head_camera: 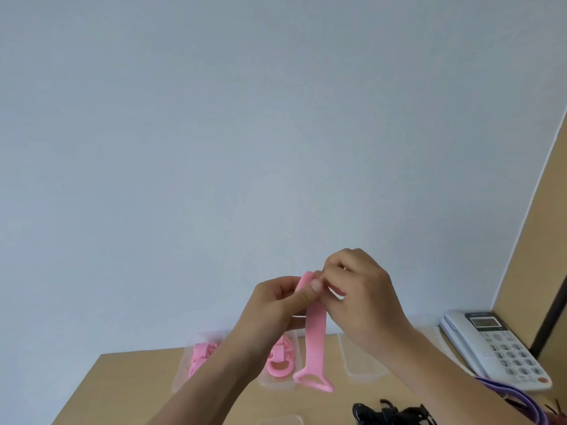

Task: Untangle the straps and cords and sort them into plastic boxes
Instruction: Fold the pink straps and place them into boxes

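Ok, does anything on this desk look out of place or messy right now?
Two things are unsorted: a purple strap lies loose by the telephone at the right, and a black tangle of cords sits at the near edge, both outside the clear boxes. Nothing looks spilled or damaged.

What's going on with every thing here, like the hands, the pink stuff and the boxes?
Held strap, lifted, hangs straight, loop end down.
Left hand, pinches its top.
Right hand, pinches the same top end.
Left box, open, holds pink straps.
Middle box, open, holds a coiled strap.
Right box, open.
Black cords, tangled on the table.
Purple strap, loose by the phone.
Phone, handset on cradle.
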